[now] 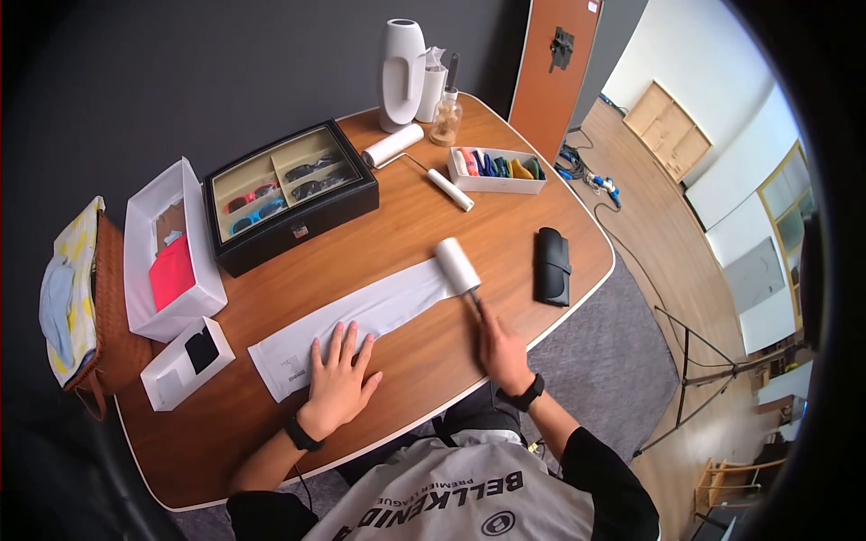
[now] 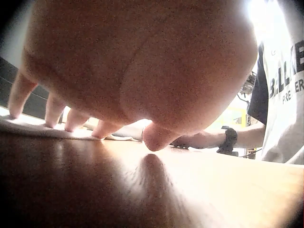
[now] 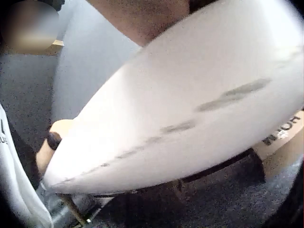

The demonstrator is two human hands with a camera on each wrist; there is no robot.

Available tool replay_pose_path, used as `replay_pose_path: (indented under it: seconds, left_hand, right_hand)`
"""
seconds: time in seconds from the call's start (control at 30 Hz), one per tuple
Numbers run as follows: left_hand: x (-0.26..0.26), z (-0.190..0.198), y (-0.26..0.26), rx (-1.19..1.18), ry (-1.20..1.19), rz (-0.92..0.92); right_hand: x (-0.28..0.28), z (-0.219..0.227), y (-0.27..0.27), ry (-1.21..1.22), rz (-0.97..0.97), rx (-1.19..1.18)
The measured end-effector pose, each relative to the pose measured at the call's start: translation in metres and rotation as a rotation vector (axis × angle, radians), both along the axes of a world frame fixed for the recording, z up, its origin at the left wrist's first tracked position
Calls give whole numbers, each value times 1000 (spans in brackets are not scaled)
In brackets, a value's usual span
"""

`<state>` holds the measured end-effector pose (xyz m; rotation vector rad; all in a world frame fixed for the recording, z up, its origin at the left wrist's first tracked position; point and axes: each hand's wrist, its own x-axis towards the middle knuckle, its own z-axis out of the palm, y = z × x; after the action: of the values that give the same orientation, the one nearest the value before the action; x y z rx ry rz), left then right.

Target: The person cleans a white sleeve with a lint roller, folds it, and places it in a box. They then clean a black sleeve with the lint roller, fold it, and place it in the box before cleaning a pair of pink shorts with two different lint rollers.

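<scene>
A white cloth sleeve (image 1: 365, 317) lies flat and lengthwise on the wooden table (image 1: 379, 236). My left hand (image 1: 339, 383) rests on its near edge, fingers spread and straight. In the left wrist view the fingertips (image 2: 70, 127) press down on the fabric, and the thumb (image 2: 159, 135) is close over the tabletop. My right hand (image 1: 502, 352) grips a lint roller (image 1: 457, 265) by its handle, and the white roll overlaps the sleeve's far right end. In the right wrist view, a large blurred white form (image 3: 156, 114) with grey smudges hides most of the scene.
Sunglasses fill a black display case (image 1: 302, 236) at the back. A second lint roller (image 1: 394, 144) lies near a white box (image 1: 496, 184) of rolled colourful items. On the right is a black pouch (image 1: 552, 267); on the left, white boxes (image 1: 206, 287) and a brown basket (image 1: 113, 298).
</scene>
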<state>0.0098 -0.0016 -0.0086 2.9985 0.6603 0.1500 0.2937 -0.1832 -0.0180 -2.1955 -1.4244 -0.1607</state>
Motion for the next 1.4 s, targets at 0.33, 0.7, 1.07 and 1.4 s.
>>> replay_pose_path:
  seconds: [0.33, 0.7, 1.07, 1.4]
  left_hand:
    - [-1, -3, 3, -26, -29, -7]
    - [-3, 0, 5, -59, -31, -16]
    - [-3, 0, 4, -33, -10, -17]
    - [-3, 2, 3, -31, -16, -21]
  right_hand:
    - [28, -12, 2, -47, -117, 126]
    - [-49, -11, 9, 99, 123, 102]
    - [-70, 0, 17, 61, 254, 7]
    - [22, -5, 8, -7, -55, 77]
